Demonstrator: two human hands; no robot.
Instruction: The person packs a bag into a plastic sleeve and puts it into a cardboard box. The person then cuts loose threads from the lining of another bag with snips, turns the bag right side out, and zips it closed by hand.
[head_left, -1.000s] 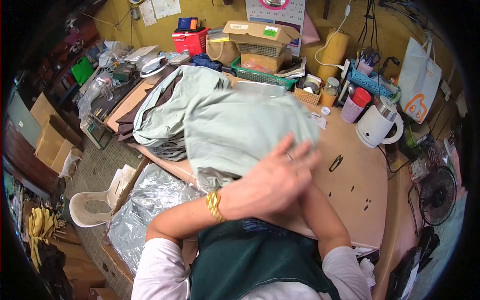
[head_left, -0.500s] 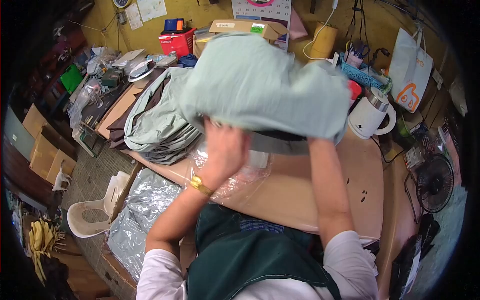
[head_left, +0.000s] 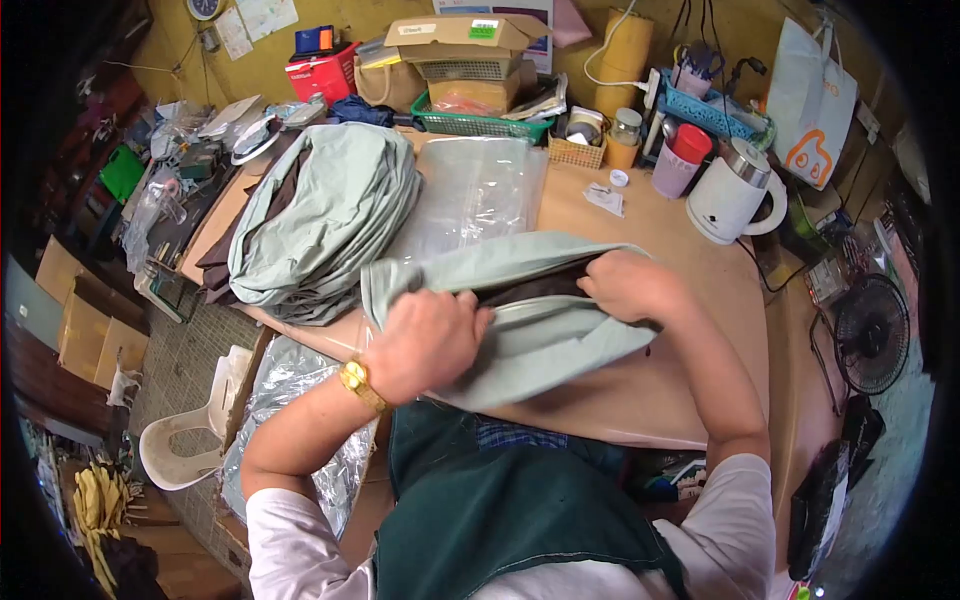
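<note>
A pale grey-green fabric piece (head_left: 560,345) with a dark inside lies low over the table in front of me, its long opening facing up. My left hand (head_left: 425,340), with a gold watch at the wrist, is closed on the near left edge of the opening. At the opening's right end my right hand (head_left: 630,285) pinches the fabric, fingers curled. Left of it sits a heap of the same grey-green fabric (head_left: 325,215), with dark brown cloth under it. Clear plastic bags (head_left: 475,195) lie flat behind the held piece.
A white electric kettle (head_left: 735,200) and a pink cup with a red top (head_left: 680,165) stand at the right. Behind are a green basket (head_left: 480,123) and cardboard box (head_left: 465,35). A black fan (head_left: 872,335) is far right; a plastic chair (head_left: 190,440) stands lower left.
The fabric piece has come down from a raised, spread position to just above the table. Both hands moved with it, and the plastic bags and basket behind now show.
</note>
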